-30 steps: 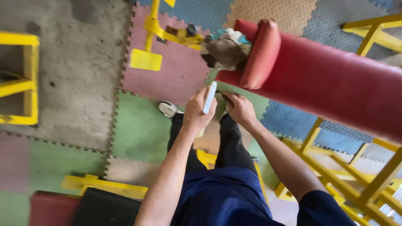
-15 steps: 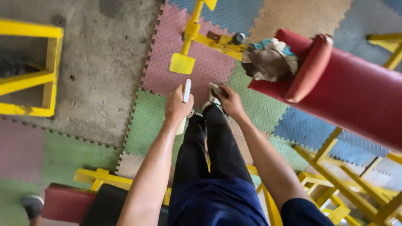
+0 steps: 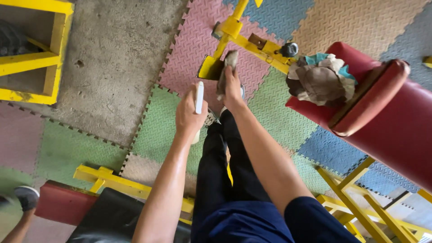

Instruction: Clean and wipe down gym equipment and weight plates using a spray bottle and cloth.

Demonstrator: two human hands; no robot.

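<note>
Left hand point(image 3: 190, 114) fingers gripping white spray bottle point(image 3: 198, 101), right hand point(image 3: 231, 87) fingers clutching grey rag point(image 3: 223, 74) against yellow frame foot point(image 3: 210, 68), rag pile point(image 3: 320, 80) on red bench point(image 3: 396, 121)

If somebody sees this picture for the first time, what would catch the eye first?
Probably the big red padded bench at the right, with crumpled cloths piled on its end. Next, in the middle, the left hand gripping a white bottle and the right hand holding a grey rag over colourful floor mats.

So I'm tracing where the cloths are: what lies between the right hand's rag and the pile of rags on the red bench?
In the head view, only the yellow frame bar with its dark knob lies between the rag in the right hand and the pile of rags, above pink and green mats.
</note>
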